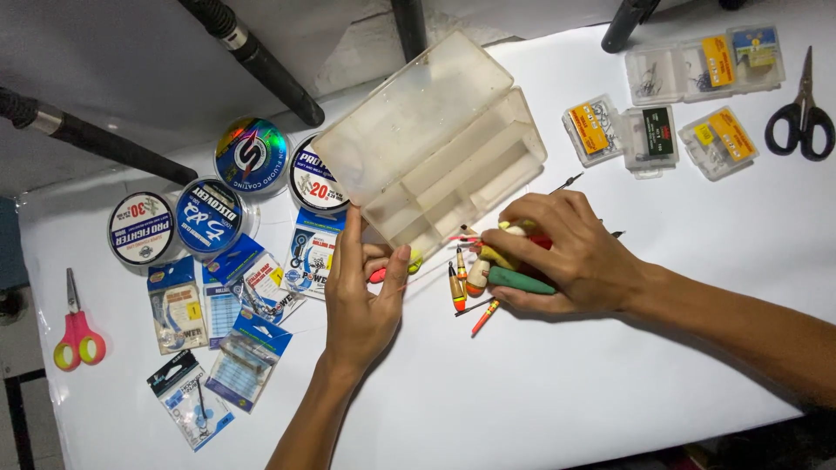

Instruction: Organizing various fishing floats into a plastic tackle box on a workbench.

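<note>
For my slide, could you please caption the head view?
Two hands gather fishing floats beside an open tackle box.

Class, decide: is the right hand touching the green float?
Touching. The head view shows the right hand lying over the green float, fingers wrapped around its end.

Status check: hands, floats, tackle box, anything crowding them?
Right hand gripping bundle of floats. Left hand touching open tackle box. Loose floats and packets close by.

line spools (209, 187): four, round, at 9 o'clock
tackle packets (222, 326): blue, at 8 o'clock
pink scissors (77, 335): far 9 o'clock
black scissors (803, 117): at 2 o'clock
hook boxes (670, 96): clear, at 1 o'clock
</note>
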